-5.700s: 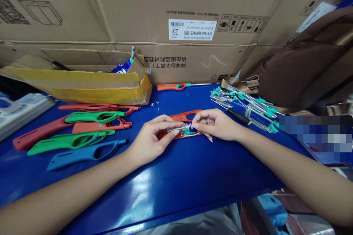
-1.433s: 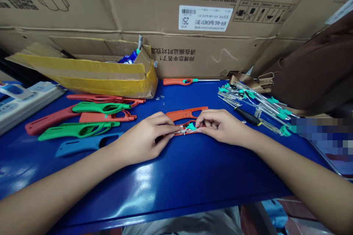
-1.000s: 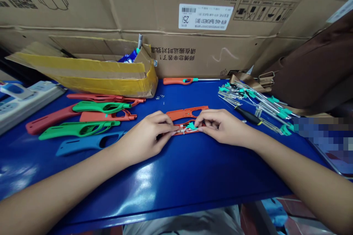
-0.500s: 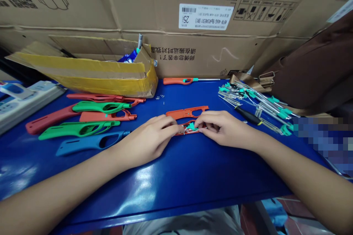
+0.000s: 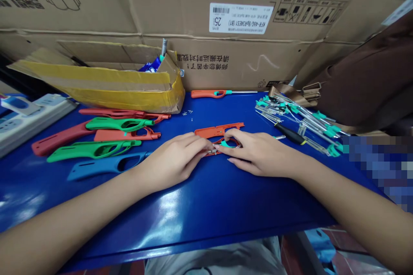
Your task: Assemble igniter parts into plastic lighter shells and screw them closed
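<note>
Two orange lighter shell halves lie in the middle of the blue table [image 5: 209,206]; the far orange shell half [image 5: 217,129] is bare. My left hand [image 5: 172,161] presses down on the near orange shell half [image 5: 210,148], its fingers closed over it and a small metal insert. My right hand [image 5: 254,152] rests on the same shell's right end, fingers pressing a teal trigger piece [image 5: 226,143] into it. Most of the near shell is hidden under both hands.
Red, green and blue shell halves [image 5: 97,149] lie at the left. A yellow-taped cardboard box [image 5: 106,88] sits behind them. A finished orange lighter [image 5: 209,93] lies at the back. Several metal-and-teal inserts [image 5: 297,118] and a black screwdriver [image 5: 290,135] lie at the right. Big cartons stand behind.
My right hand has flattened and slid left over the shell, covering more of the teal piece. My left hand has stayed pressed on the shell's left end.
</note>
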`<state>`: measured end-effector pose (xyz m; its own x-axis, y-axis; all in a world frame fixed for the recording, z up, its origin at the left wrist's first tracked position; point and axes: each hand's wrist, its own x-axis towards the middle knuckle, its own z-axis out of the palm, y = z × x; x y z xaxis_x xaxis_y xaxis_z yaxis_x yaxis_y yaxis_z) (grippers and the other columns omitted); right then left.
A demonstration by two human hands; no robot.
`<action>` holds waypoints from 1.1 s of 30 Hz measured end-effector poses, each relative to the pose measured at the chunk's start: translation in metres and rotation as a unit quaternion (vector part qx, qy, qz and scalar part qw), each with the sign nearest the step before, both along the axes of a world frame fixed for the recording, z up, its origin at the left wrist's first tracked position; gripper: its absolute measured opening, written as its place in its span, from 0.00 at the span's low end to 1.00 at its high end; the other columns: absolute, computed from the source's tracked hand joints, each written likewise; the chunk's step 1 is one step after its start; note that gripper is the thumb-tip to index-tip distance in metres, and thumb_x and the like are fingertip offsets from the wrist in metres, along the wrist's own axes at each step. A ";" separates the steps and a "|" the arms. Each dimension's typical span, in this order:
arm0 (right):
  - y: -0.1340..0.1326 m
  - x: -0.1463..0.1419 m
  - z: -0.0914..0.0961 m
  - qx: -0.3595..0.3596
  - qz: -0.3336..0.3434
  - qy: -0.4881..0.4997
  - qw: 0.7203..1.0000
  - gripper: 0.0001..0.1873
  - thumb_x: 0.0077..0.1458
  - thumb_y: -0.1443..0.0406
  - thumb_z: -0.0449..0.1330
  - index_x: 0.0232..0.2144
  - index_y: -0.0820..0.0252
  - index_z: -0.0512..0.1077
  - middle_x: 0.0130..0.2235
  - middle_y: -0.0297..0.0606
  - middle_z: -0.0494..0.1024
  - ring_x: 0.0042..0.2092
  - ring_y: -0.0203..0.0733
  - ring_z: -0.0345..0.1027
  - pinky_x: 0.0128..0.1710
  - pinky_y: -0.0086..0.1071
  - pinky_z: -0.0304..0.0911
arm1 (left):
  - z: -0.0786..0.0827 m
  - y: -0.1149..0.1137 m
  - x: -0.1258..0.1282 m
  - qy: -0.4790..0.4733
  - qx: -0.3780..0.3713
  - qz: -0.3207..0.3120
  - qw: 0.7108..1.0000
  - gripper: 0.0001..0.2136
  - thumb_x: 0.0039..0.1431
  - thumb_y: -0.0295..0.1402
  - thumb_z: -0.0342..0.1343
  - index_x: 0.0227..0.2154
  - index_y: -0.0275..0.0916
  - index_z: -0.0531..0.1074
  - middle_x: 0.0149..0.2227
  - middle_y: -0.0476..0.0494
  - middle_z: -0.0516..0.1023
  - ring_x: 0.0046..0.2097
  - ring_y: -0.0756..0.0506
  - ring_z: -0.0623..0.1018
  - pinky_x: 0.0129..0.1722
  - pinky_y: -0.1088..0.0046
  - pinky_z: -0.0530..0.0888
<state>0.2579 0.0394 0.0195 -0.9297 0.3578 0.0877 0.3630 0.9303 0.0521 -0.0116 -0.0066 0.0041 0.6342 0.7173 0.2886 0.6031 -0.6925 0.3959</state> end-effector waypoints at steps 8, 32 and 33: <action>0.002 0.000 0.000 -0.094 -0.067 0.121 0.986 0.20 0.68 0.64 0.53 0.60 0.51 0.71 0.53 0.45 0.73 0.43 0.44 0.73 0.40 0.38 0.71 | 0.009 -0.003 0.000 0.007 0.039 0.008 0.999 0.08 0.69 0.29 0.53 0.47 0.36 0.72 0.41 0.42 0.79 0.43 0.43 0.75 0.43 0.65 0.74; 0.040 0.028 -0.001 -0.078 -0.152 0.212 0.962 0.11 0.62 0.69 0.57 0.44 0.58 0.78 0.44 0.44 0.76 0.46 0.48 0.71 0.46 0.41 0.67 | -0.008 0.001 0.003 -0.018 0.033 -0.028 0.999 0.15 0.71 0.27 0.51 0.58 0.40 0.72 0.54 0.41 0.79 0.52 0.42 0.76 0.54 0.61 0.77; 0.043 0.030 -0.002 -0.080 -0.140 0.204 0.966 0.11 0.62 0.68 0.58 0.44 0.57 0.78 0.45 0.44 0.75 0.48 0.49 0.70 0.49 0.43 0.67 | -0.008 0.002 0.003 -0.023 0.034 -0.027 0.999 0.16 0.71 0.27 0.51 0.58 0.40 0.72 0.53 0.40 0.80 0.52 0.43 0.77 0.53 0.62 0.77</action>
